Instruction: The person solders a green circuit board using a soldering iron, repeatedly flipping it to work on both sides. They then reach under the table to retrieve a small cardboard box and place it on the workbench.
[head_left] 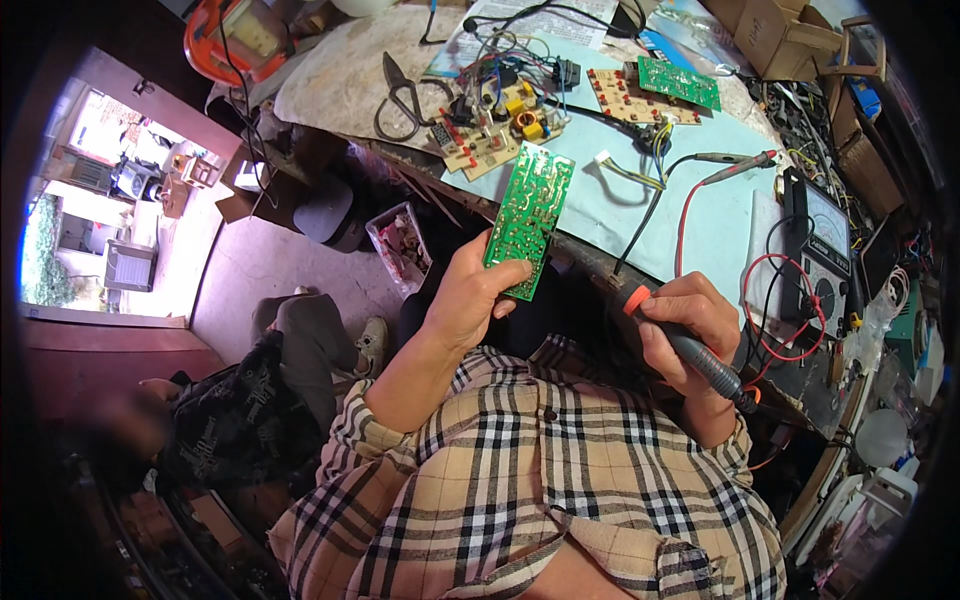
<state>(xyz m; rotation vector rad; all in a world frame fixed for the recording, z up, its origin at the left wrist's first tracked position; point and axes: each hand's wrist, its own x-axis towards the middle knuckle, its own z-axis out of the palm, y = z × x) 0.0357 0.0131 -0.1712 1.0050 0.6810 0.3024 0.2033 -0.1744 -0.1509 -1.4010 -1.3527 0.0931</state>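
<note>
"Left hand [468, 290]?"
"Closed, thumb pinching the near end of a green rectangular circuit board [530, 215]."
"Right hand [692, 312]?"
"Curled round an orange-collared black soldering iron [706, 364], to the right of the board."

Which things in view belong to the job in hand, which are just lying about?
Job, by the look of it:
green circuit board, in left hand
soldering iron, in right hand

Probably lying about:
scissors
meter
cardboard box
</note>
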